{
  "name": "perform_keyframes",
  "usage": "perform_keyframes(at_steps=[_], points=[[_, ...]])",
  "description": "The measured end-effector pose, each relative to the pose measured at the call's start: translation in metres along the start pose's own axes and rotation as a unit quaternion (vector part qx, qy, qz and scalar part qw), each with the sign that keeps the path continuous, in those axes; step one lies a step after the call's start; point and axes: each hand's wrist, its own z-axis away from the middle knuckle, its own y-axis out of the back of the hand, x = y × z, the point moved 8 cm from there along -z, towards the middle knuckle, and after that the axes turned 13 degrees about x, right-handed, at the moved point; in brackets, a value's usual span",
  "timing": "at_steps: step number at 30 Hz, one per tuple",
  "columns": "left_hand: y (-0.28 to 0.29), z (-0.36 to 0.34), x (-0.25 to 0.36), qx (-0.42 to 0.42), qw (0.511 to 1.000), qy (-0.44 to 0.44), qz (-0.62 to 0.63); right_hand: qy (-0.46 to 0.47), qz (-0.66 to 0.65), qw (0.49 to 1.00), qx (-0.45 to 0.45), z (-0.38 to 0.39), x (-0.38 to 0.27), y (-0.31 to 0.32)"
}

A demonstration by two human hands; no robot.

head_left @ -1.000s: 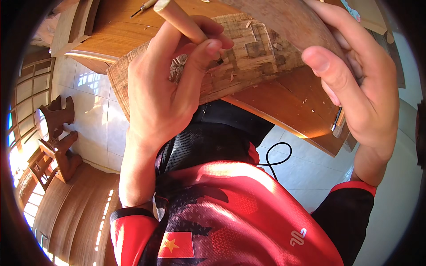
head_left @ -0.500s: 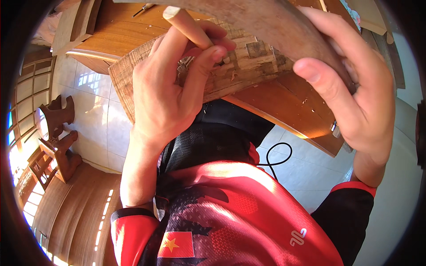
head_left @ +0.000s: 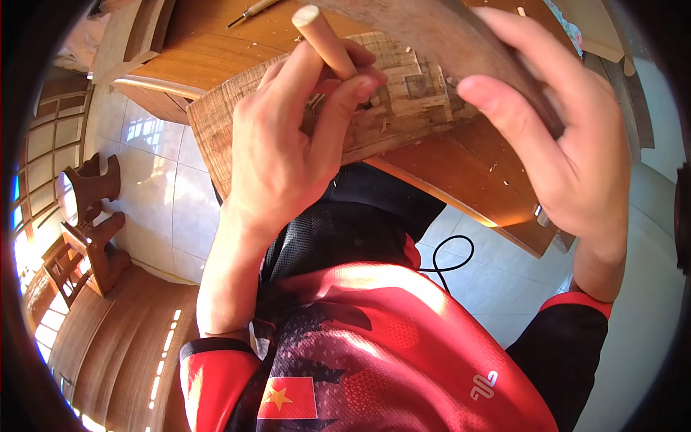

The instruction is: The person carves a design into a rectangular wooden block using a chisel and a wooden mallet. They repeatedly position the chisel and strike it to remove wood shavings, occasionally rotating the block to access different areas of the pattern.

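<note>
My left hand [head_left: 284,140] is closed round the pale round handle of a chisel [head_left: 324,42]. Its blade is mostly hidden behind my fingers and points down at a rough wooden slab [head_left: 219,115]. Shallow squared recesses and loose chips show on the slab's face. My right hand [head_left: 568,137] grips a large, curved, brown wooden piece [head_left: 439,36], thumb on the near side and fingers on the far side. This piece hangs close above the slab's right part and runs out of the top of the view, so its full shape is hidden.
The slab rests on a brown wooden table [head_left: 461,162] strewn with small shavings. Another thin carving tool [head_left: 253,12] lies at the table's back left. A black cable [head_left: 455,253] loops over the tiled floor. Carved wooden furniture [head_left: 90,245] stands at the left.
My left hand and the chisel have shifted slightly right, and the slab also appears farther right in view. The curved wooden piece and my right hand have moved a little left and up.
</note>
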Motion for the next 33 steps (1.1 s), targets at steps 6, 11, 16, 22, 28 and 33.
perform_keyframes(at_steps=[6, 11, 16, 22, 28, 33], points=[[-0.003, -0.006, 0.001, -0.033, 0.999, 0.006, -0.017, -0.013, -0.012, 1.0, 0.012, -0.001, 0.002, 0.003], [-0.005, -0.005, -0.006, -0.025, 0.996, 0.064, 0.055, -0.06, -0.036, 0.996, 0.051, 0.007, 0.013, 0.019], [-0.002, -0.002, -0.003, -0.018, 0.995, 0.083, 0.051, -0.064, -0.038, 0.996, 0.047, 0.009, 0.017, 0.017], [-0.002, -0.002, -0.001, -0.014, 0.997, 0.066, 0.04, -0.062, -0.045, 0.996, 0.054, 0.012, 0.017, 0.021], [-0.002, -0.002, -0.003, -0.012, 0.996, 0.08, 0.046, -0.058, -0.043, 0.995, 0.065, 0.014, 0.015, 0.024], [-0.003, -0.003, -0.002, -0.017, 0.997, 0.066, 0.034, -0.047, -0.038, 0.996, 0.065, 0.014, 0.012, 0.022]])
